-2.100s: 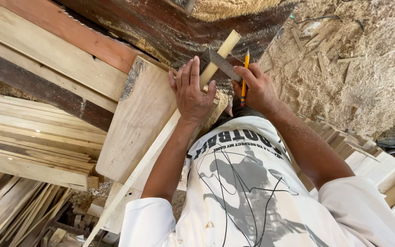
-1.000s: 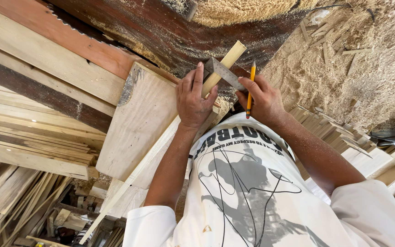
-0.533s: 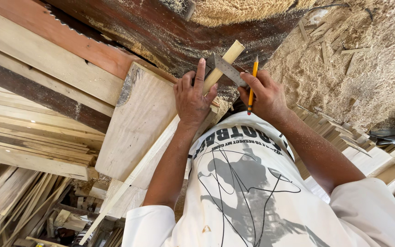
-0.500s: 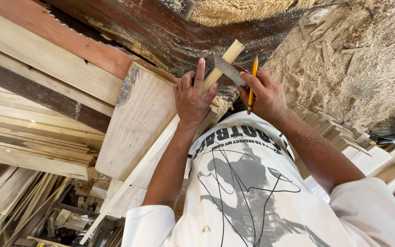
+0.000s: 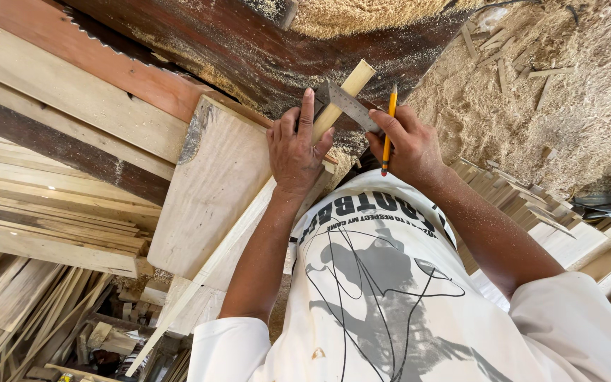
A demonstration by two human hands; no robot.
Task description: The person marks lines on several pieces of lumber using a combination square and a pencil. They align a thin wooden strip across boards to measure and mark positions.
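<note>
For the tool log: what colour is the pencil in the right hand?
Yellow-orange with a dark tip, the pencil shows in the head view, held in the right hand.

The left hand (image 5: 297, 152) lies flat on the long pale wooden strip (image 5: 249, 212), blocking passage along its upper end. The steel try square blade (image 5: 348, 105) crosses the strip just beyond the fingertips and closes the gap between both hands. The right hand (image 5: 408, 145), gripping the yellow pencil (image 5: 389, 127), occupies the space right of the blade. To the left, the wide pale plank (image 5: 210, 187) abuts the strip. The dark sawdust-covered beam (image 5: 249, 60) bounds the far side. The sawdust-strewn floor (image 5: 574, 106) to the right offers open room.
</note>
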